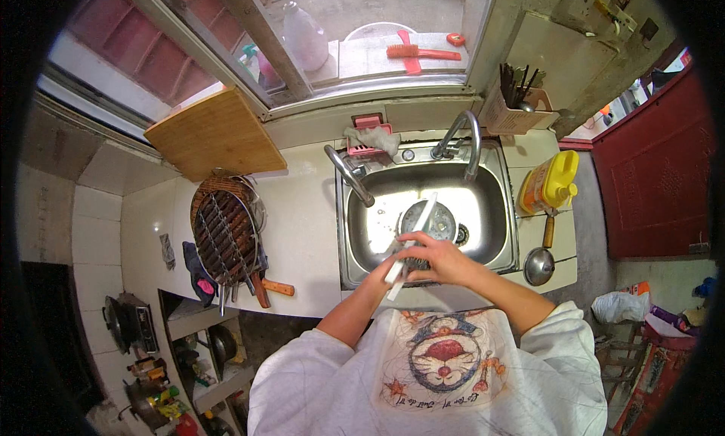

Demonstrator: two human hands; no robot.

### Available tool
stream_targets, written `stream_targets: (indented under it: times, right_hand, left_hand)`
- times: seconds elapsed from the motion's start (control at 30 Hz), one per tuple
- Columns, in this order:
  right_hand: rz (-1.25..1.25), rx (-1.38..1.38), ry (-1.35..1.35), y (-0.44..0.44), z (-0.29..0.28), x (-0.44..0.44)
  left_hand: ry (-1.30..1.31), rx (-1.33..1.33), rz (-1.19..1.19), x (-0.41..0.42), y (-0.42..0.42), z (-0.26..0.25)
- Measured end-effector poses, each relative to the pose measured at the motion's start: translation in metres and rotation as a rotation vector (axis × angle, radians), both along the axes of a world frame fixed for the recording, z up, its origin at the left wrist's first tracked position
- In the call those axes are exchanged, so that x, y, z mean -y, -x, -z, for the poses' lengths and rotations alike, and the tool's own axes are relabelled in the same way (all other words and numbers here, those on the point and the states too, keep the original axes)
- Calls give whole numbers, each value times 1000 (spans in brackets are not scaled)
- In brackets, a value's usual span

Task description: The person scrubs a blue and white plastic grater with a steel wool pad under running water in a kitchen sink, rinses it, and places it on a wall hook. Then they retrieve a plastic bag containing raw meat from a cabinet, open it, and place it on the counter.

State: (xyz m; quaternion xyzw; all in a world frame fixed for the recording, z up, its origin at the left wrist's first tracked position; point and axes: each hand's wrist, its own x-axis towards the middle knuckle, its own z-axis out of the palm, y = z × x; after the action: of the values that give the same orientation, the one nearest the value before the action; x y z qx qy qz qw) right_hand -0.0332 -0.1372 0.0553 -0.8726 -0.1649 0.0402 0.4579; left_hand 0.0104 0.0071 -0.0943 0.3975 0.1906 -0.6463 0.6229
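Over the near edge of a stainless steel sink, my right hand grips a long, thin white object, slightly blurred, which slants up over the basin. My left hand is at the lower part of the same object, partly hidden behind it. Something dark lies between my hands, too covered to identify. Beneath them in the basin, a round bowl holds sudsy water, beside the drain. Two curved metal faucets stand at the sink's back rim.
Left on the counter are a stacked rack and basket, wooden-handled tools and a leaning wooden board. A yellow detergent jug and a metal ladle stand and lie at right. Behind are a pink soap rack and a utensil holder.
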Motion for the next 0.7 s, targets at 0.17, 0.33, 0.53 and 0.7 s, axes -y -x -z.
stream_targets:
  times: [0.17, 0.33, 0.53, 0.7]
  right_hand:
    - [20, 24, 151, -19, 14, 22]
    - [326, 50, -68, -19, 20, 33]
    - [785, -134, -572, -20, 38, 19]
    - [831, -163, -616, -18, 22, 9]
  left_hand:
    - [9, -90, 119, -2, 1, -1]
    - [67, 111, 207, -24, -15, -47]
    - [63, 1215, -196, -11, -3, -109]
    - [-407, 1469, -239, 6, -15, -121]
